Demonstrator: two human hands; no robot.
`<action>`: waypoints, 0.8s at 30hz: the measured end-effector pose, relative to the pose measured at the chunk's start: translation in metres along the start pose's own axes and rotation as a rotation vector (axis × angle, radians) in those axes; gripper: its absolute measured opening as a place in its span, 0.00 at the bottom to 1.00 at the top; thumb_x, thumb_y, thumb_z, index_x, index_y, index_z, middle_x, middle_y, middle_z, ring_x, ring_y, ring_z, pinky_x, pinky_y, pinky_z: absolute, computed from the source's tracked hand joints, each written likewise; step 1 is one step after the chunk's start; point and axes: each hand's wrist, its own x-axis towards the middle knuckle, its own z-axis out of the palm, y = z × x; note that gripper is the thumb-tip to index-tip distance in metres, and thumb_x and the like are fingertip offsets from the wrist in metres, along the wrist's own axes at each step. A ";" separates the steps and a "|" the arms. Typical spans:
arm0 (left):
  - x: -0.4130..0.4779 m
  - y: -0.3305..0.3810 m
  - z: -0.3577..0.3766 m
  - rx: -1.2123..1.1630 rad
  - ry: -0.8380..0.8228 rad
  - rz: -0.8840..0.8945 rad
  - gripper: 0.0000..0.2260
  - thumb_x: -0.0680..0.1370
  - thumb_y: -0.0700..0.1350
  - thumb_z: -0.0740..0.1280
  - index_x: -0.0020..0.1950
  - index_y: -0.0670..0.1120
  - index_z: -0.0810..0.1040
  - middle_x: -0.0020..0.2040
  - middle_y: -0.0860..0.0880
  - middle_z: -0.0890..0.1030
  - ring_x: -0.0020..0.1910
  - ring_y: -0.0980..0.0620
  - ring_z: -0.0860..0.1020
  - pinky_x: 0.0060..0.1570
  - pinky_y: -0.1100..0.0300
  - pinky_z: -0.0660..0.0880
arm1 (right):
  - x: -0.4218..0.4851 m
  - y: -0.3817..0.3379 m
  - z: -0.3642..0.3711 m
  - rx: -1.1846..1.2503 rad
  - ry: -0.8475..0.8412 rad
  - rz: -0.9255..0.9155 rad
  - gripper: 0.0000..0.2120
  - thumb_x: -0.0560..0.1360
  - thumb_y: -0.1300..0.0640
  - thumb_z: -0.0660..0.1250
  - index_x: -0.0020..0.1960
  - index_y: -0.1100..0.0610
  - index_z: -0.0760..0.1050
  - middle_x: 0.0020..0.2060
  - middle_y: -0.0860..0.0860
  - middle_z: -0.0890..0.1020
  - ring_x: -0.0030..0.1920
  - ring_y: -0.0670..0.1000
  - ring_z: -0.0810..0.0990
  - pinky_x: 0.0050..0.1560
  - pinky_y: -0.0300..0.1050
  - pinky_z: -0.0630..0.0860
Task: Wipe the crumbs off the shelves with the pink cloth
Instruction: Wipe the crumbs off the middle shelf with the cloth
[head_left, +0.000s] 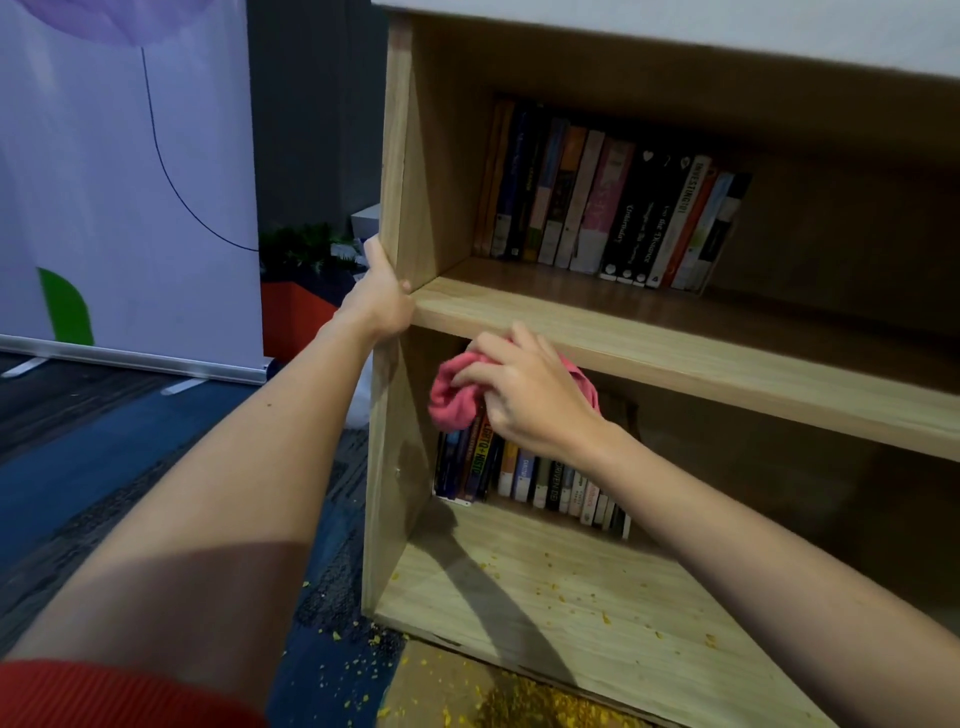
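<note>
My right hand (524, 395) is closed around the bunched pink cloth (457, 397), held just under the front edge of the middle shelf (727, 358), in front of the lower books (530, 478). My left hand (382, 299) grips the bookcase's left side panel (397, 156), thumb up along its edge. Yellow crumbs (571, 592) dot the bottom shelf (597, 639) and lie on the floor (332, 665) before it. The dim middle shelf looks bare of crumbs, I think.
</note>
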 end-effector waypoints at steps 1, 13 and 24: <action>0.000 0.000 0.000 0.001 -0.003 -0.004 0.27 0.81 0.40 0.55 0.74 0.46 0.43 0.68 0.37 0.67 0.65 0.38 0.69 0.65 0.44 0.66 | 0.003 0.001 -0.003 0.020 0.043 0.003 0.14 0.74 0.63 0.59 0.54 0.58 0.80 0.51 0.53 0.79 0.51 0.53 0.68 0.49 0.44 0.62; 0.000 0.001 0.001 0.028 0.004 0.013 0.33 0.79 0.40 0.59 0.74 0.46 0.40 0.64 0.37 0.70 0.59 0.39 0.74 0.62 0.42 0.71 | 0.081 0.011 0.007 0.062 -0.003 0.283 0.18 0.77 0.62 0.55 0.63 0.55 0.74 0.58 0.53 0.74 0.58 0.57 0.68 0.61 0.53 0.68; -0.005 0.001 0.000 0.001 0.004 0.005 0.31 0.79 0.38 0.56 0.75 0.48 0.41 0.67 0.39 0.68 0.64 0.38 0.70 0.66 0.44 0.67 | -0.016 0.006 0.016 0.044 -0.051 0.198 0.16 0.77 0.62 0.56 0.60 0.55 0.76 0.56 0.50 0.76 0.53 0.49 0.67 0.56 0.46 0.68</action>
